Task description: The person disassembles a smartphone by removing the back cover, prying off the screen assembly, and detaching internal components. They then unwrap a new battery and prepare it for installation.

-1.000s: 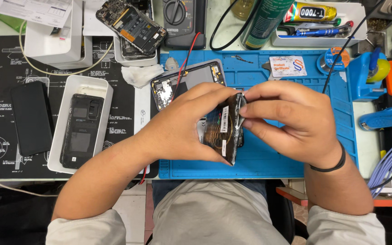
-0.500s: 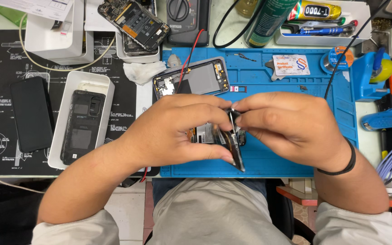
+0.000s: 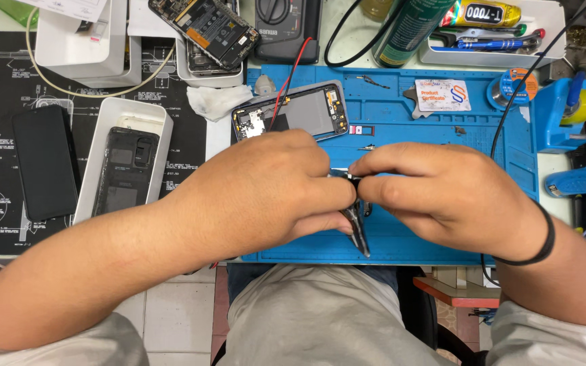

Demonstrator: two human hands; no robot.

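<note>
both forearms come in from the lower corners and meet at the middle. the left hand [image 3: 266, 190] lies knuckles up, fingers curled inward, thumb pressed toward the right. the right hand [image 3: 442, 196] mirrors it — fingers bent, index and thumb pinched at their tips — a dark band around its wrist. the fingertips of both hands nearly touch.

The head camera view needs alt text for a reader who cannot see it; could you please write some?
Left hand and right hand together grip a thin dark phone part edge-on above a blue repair mat. An opened phone frame lies just behind, and a white tray holds a black phone body at left.
</note>
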